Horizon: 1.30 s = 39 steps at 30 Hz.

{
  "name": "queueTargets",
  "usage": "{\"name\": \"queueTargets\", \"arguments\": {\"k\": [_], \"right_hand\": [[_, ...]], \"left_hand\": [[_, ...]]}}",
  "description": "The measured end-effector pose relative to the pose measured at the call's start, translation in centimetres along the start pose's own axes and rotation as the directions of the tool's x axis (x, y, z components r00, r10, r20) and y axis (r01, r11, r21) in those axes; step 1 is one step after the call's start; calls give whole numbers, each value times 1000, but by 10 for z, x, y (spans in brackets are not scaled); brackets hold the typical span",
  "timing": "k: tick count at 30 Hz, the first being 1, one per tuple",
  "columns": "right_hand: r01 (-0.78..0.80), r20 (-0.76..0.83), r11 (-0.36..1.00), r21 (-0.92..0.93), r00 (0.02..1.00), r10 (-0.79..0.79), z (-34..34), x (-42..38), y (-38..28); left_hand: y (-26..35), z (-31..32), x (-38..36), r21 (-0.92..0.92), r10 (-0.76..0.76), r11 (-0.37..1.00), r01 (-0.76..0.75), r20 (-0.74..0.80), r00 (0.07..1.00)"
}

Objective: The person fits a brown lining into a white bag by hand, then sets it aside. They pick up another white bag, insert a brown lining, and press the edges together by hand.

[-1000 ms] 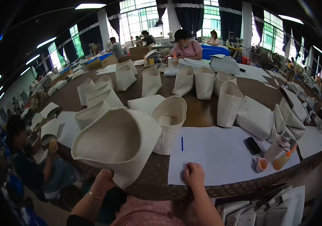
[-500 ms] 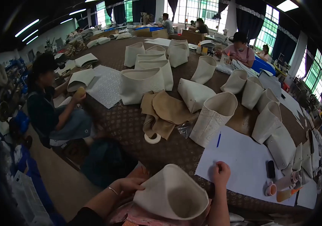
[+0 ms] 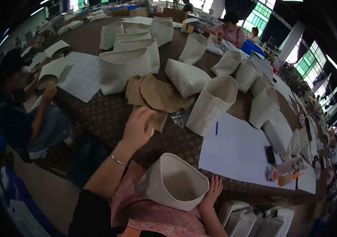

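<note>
An off-white embossed bag body (image 3: pixel 152 181) rests on my lap with its wide mouth tipped upward and toward me. My right hand (image 3: pixel 212 193) lies alongside its right rim, fingers stretched out and pointing away from me. Over the table, my left hand (image 3: pixel 135 128) reaches to the front of the tan leather pieces (image 3: pixel 162 93), slightly blurred, fingers extended and thumb apart. The spot where a tape roll lay is covered by this hand. A clear plastic packet (image 3: pixel 179 117) lies to its right.
Several off-white bag bodies (image 3: pixel 125 65) stand across the brown patterned table (image 3: pixel 109 118). At right, a white sheet (image 3: pixel 235 150) carries a blue pen (image 3: pixel 216 128), a black object (image 3: pixel 270 155) and a pink cup (image 3: pixel 272 174). A co-worker (image 3: pixel 14 102) sits at left.
My left hand has let go of the bag and moved forward over the table to the tape roll's spot. My right hand has gone from a fist over the sheet to the bag's rim.
</note>
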State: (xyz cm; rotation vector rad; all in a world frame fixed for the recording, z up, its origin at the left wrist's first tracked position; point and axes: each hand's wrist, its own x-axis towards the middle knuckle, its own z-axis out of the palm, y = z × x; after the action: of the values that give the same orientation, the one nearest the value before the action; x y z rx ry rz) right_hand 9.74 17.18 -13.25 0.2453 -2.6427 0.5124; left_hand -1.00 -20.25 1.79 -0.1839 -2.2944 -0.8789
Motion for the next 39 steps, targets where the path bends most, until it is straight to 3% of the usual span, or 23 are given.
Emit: {"name": "queueTargets", "arguments": {"k": [2, 4, 7, 11, 13, 15, 17, 18, 19, 20, 21, 23, 24, 25, 26, 27, 28, 29, 32, 34, 36, 38, 39], "right_hand": [[-27, 75, 998, 52, 997, 23, -8, -15, -8], [-141, 328, 961, 238, 943, 57, -1, -32, 6], [-261, 388, 929, 263, 910, 145, -2, -40, 10], [-336, 405, 911, 239, 887, 221, -5, -46, 9], [-337, 374, 902, 271, 900, 224, -14, -44, 7], [-329, 348, 892, 310, 912, 216, -24, -38, 3], [-485, 285, 731, 480, 874, 393, -39, -26, -1], [-489, 291, 728, 480, 872, 394, -55, -16, -13], [-378, 182, 716, 587, 924, 338, -77, 1, -31], [-250, 60, 692, 677, 956, 287, -96, 17, -47], [-252, 61, 689, 680, 955, 289, -110, 31, -60], [250, -222, 793, 556, 964, -149, -130, 55, -82], [298, -170, 857, 421, 954, -248, -134, 65, -87], [299, -170, 855, 423, 954, -249, -136, 67, -83], [250, 102, 863, 439, 941, -324, -137, 66, -76], [201, 365, 874, 443, 850, -381, -137, 66, -72], [28, 400, 782, 622, 848, -349, -133, 70, -72], [28, 400, 777, 629, 845, -354, -133, 69, -80], [171, 234, 780, 602, 896, -377, -130, 63, -100], [-206, 366, 611, 765, 919, -149, -118, 60, -101], [106, 148, 720, 686, 949, -280, -131, 79, -91], [-16, 119, 974, 225, 993, -11, -139, 76, -57], [-83, -169, 988, 130, 980, 105, -133, 78, -45]], "left_hand": [[-14, 10, 26, 200, 56, 979, -48, -33, 998], [-37, 26, 40, 335, 94, 940, -71, -53, 994], [-73, 38, 50, 337, 110, 935, -114, 30, 993], [-38, 16, 55, 280, 9, 960, -9, -1, 1000], [-10, 4, 55, -93, -77, 993, 66, -118, 990], [37, -12, 53, -119, 120, 979, -163, -307, 944], [87, -40, 43, -21, 351, 928, -373, -293, 889], [108, -49, 31, -56, 376, 913, -404, -269, 887], [128, -54, 16, -93, 402, 896, -434, -243, 883], [147, -54, 2, -263, 445, 841, -473, -164, 881], [163, -51, -11, -428, 495, 763, -485, -95, 864], [187, -34, -38, -678, 642, 582, -449, 45, 765], [193, -27, -50, -675, 642, 583, -451, 44, 765], [197, -22, -62, -691, 731, 520, -502, 55, 680], [197, -16, -69, -709, 807, 452, -542, 66, 587], [192, -11, -73, -708, 804, 457, -538, 71, 590], [184, -7, -77, -739, 755, 502, -449, 121, 644], [179, -6, -79, -762, 701, 541, -356, 175, 691], [178, -8, -94, -755, 655, 587, -291, 232, 720], [181, -10, -89, -768, 670, 566, -300, 216, 711], [177, -11, -84, -776, 680, 547, -314, 193, 708], [165, -11, -83, -713, 561, 622, -323, 118, 819], [155, -12, -82, -709, 556, 629, -319, 123, 822]]}}
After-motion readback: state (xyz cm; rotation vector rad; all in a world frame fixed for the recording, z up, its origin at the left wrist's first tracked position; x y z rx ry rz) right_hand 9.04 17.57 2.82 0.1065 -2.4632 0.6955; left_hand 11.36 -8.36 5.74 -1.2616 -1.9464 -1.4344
